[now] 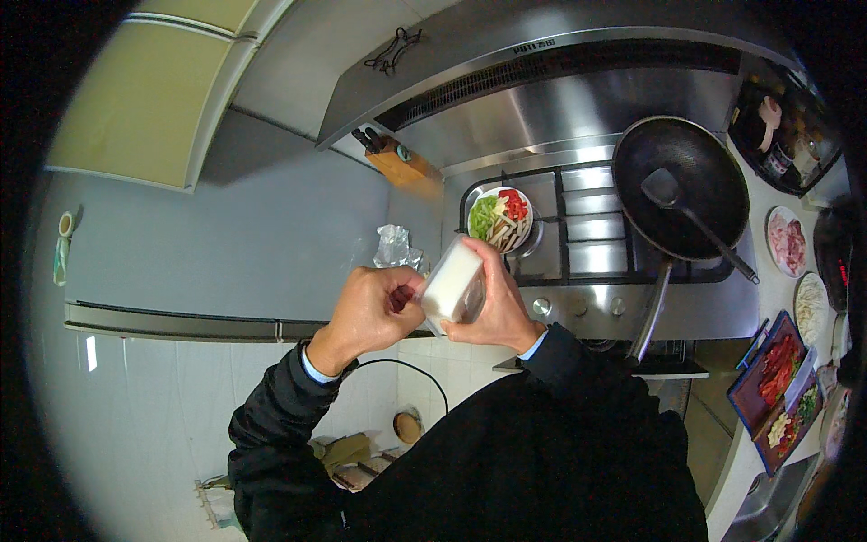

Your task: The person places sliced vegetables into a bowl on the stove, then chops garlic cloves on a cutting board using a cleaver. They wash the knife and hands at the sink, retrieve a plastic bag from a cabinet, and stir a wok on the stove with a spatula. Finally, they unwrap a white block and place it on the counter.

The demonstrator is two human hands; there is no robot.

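Note:
A clear plastic container with a white block or white contents (452, 279) is gripped from its right side by my right hand (493, 298). My left hand (379, 306) pinches the container's left edge, fingers curled. Just beyond stands a round plate of sliced green and red peppers and pale and brown strips (502, 218) on the gas stove's left burner. Crumpled foil (396, 248) lies behind my left hand. On the right burner sits a black wok (684, 223) with a dark spatula (661, 188) resting in it.
A knife block (401, 166) stands at the stove's back left, under the range hood (542, 74). On the right counter are a plate of raw meat (787, 242), a plate of pale shreds (811, 308) and a cutting board (748, 400) holding chopped peppers and a knife. A sink (765, 508) lies lower right.

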